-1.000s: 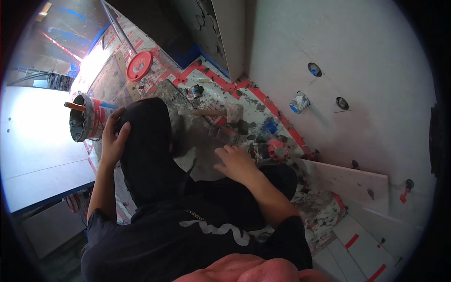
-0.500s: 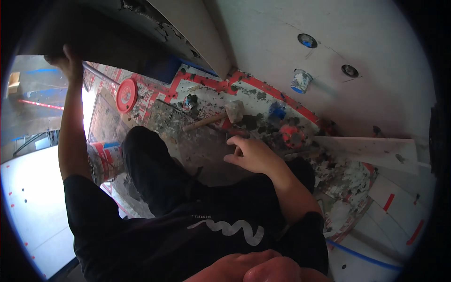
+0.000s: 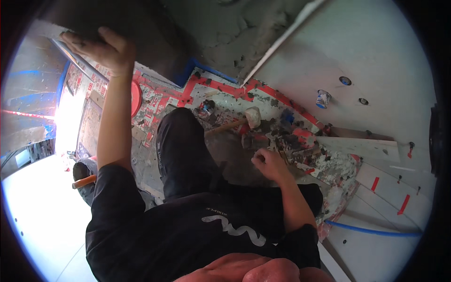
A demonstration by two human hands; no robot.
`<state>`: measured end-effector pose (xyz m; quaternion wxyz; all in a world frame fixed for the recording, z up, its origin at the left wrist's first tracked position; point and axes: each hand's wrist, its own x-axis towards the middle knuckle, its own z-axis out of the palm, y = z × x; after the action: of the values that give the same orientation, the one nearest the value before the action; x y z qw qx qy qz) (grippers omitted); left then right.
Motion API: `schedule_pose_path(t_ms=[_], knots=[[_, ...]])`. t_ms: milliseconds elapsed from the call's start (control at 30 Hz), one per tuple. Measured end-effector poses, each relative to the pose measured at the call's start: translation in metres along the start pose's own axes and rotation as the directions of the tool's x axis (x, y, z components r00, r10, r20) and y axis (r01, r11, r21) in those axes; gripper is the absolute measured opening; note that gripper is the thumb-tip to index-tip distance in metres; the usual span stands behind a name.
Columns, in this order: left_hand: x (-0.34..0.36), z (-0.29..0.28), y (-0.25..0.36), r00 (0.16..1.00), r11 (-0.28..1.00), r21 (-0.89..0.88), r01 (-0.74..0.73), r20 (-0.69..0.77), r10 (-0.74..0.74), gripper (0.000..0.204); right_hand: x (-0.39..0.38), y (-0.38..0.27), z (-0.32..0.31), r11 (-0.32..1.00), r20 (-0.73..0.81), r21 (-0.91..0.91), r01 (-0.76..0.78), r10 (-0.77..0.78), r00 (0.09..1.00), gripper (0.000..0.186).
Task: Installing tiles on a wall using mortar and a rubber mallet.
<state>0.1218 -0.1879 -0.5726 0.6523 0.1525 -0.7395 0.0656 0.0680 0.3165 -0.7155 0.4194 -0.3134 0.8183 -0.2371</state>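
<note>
The left hand spreads open at a grey ledge. The right hand curls near a mallet, its grip unclear.

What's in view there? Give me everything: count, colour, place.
Mallet: one, pale head, centre
Bucket: one, dark-coated, left
Handle: one, orange, at bucket
Disc: one, red, upper left
Slab: one, dark, upper left
Wall holes: two, dark-rimmed, right
Cup: one, white and blue, right
Board: one, pale, right
Tube: one, blue, lower right
Tape strips: several, red, centre and right
Debris: uncountable, grey, centre-right
Trousers: one pair, black, centre
Left grip: one, bare, over slab
Right grip: one, bare, centre-right
</note>
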Motion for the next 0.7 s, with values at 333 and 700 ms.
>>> schedule_pose_path(t_ms=[333,700], knots=[[-0.003,0.000,-0.010,0.998,0.983,-0.182,-0.006,-0.055,-0.005,0.079,-0.026,-0.160,0.036,0.954,-0.300,-0.128,0.272,-0.299,0.906,0.016],[0.007,-0.064,-0.008,0.958,0.905,-0.355,0.236,0.240,-0.156,0.085,0.039,-0.323,0.018,0.537,-0.395,-0.463,0.705,-0.837,0.379,0.008]])
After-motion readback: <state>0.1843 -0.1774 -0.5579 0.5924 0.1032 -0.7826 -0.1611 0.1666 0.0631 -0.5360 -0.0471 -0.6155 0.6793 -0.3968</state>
